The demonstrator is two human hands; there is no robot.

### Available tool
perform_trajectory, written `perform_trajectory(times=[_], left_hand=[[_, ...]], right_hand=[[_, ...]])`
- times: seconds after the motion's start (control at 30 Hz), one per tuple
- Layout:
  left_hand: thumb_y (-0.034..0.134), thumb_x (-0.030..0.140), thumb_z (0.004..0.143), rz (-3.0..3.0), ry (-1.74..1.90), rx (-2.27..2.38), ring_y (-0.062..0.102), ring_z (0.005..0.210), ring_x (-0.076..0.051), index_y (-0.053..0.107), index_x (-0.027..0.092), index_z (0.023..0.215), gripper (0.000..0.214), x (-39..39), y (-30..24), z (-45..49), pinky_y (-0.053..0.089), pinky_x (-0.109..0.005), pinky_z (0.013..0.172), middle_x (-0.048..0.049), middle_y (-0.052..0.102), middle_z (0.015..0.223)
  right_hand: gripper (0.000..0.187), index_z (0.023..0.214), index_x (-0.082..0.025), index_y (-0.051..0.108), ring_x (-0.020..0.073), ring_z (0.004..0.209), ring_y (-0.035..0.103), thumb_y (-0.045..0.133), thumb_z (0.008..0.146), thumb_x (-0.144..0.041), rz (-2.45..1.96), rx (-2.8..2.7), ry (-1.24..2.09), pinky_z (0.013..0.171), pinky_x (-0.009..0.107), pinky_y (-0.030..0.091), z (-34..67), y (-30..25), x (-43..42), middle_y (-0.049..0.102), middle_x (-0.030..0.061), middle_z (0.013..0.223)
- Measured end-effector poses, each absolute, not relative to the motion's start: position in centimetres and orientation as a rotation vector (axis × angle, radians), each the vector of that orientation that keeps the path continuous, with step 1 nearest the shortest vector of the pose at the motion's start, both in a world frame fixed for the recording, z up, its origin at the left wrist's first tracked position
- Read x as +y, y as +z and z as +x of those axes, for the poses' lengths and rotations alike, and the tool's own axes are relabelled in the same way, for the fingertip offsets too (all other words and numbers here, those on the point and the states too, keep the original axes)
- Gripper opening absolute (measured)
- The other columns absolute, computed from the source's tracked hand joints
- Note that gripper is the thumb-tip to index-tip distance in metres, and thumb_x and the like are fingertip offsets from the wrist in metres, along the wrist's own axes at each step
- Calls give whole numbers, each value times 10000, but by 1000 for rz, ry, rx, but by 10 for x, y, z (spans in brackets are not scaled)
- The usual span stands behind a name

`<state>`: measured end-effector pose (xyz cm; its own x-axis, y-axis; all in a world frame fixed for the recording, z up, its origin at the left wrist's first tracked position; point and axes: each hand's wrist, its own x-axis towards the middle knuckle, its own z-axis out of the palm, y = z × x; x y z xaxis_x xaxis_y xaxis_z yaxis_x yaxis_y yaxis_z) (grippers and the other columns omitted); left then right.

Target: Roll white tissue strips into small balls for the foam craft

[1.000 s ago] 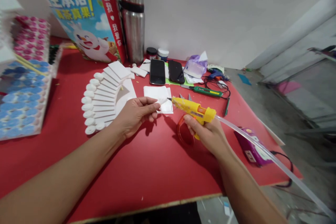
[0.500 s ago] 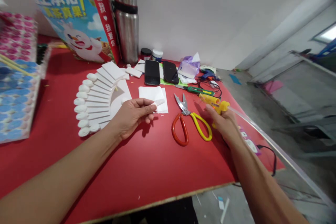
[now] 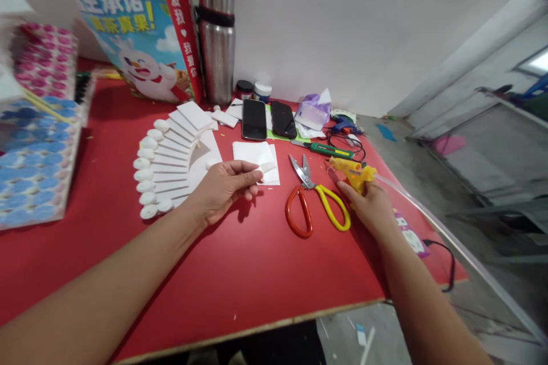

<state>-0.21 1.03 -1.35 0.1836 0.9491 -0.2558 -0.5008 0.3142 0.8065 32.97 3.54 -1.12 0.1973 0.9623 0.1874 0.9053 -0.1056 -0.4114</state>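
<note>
A red table (image 3: 240,285) with a raw, pale edge stands by a plain whitish wall (image 3: 342,34). Grey floor (image 3: 342,325), dotted with scraps (image 3: 367,347), spreads rightward; 1 bright window (image 3: 540,61) glows at far right.

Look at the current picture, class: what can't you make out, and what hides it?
All in the head view:
- The handle and trigger of the yellow glue gun: covered by the right hand.
- The full shape of the white piece: the left hand covers its pinched end.
- Part of the purple box: behind the right hand and forearm.
- The rest of the blue flowers: cut off by the left edge.
</note>
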Motion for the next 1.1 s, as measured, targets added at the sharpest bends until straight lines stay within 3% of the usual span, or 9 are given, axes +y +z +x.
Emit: perform_trajectory(times=[0.17, 0.27, 0.33, 0.4, 0.47, 0.57, 0.73, 1.1], left_hand=[[938, 229, 641, 630, 1132, 855, 576, 475, -76, 714, 111, 817, 309, 10, -12, -2, 487, -174, 461, -11, 668, 611], [932, 224, 650, 630, 1129, 858, 576, 471, -77, 709, 108, 814, 300, 10, -11, -2, 487, -172, 458, -13, 661, 600], [930, 221, 651, 636, 1125, 859, 569, 461, -73, 705, 106, 801, 294, 10, -10, -1, 489, -172, 460, -15, 663, 599], [930, 225, 654, 643, 1117, 860, 560, 450, -69, 701, 106, 796, 295, 10, -10, -1, 487, -171, 461, -16, 664, 591], [939, 234, 643, 643, 1121, 865, 558, 446, -68, 698, 106, 799, 315, 10, -10, 0, 478, -164, 459, -16, 666, 585], [956, 256, 621, 646, 1143, 865, 563, 450, -64, 705, 100, 811, 352, 10, -10, -2, 459, -145, 455, -20, 670, 580], [949, 285, 645, 657, 1162, 859, 554, 441, -53, 726, 89, 829, 349, 12, -9, -5, 447, -131, 452, -22, 673, 572], [927, 299, 679, 719, 1132, 902, 578, 461, -84, 734, 124, 847, 310, 9, -12, -4, 483, -173, 440, -16, 674, 609]], right_hand=[[518, 1115, -122, 643, 341, 941, 666, 506, 922, -583, -2031, -1848, 113, 824, 470, 501, 324, -7, 4, 702, 227, 1093], [537, 1308, -122, 604, 396, 1105, 658, 486, 955, -509, -2000, -1909, -81, 903, 540, 510, 309, 1, -31, 679, 242, 1258], [459, 1270, -155, 655, 395, 1112, 671, 463, 988, -461, -1859, -1924, -169, 936, 564, 511, 292, 13, -51, 714, 224, 1209], [323, 1158, -213, 727, 355, 1051, 708, 556, 977, -419, -1681, -1952, -50, 930, 516, 535, 269, 27, -59, 756, 169, 1144], [250, 1094, -224, 758, 279, 868, 740, 610, 963, -376, -1523, -1921, 241, 823, 435, 571, 243, 40, -48, 781, 124, 1031], [274, 1080, -172, 765, 185, 621, 686, 636, 922, -355, -1428, -1791, 780, 662, 348, 564, 207, 49, -10, 750, 64, 770], [208, 925, -141, 779, 99, 506, 565, 743, 751, -250, -1237, -1517, 1393, 524, 252, 496, 175, 35, 39, 685, 5, 649], [119, 853, -170, 797, 92, 499, 543, 748, 804, -267, -1109, -1392, 1452, 507, 225, 473, 175, 15, 30, 624, -31, 554]])
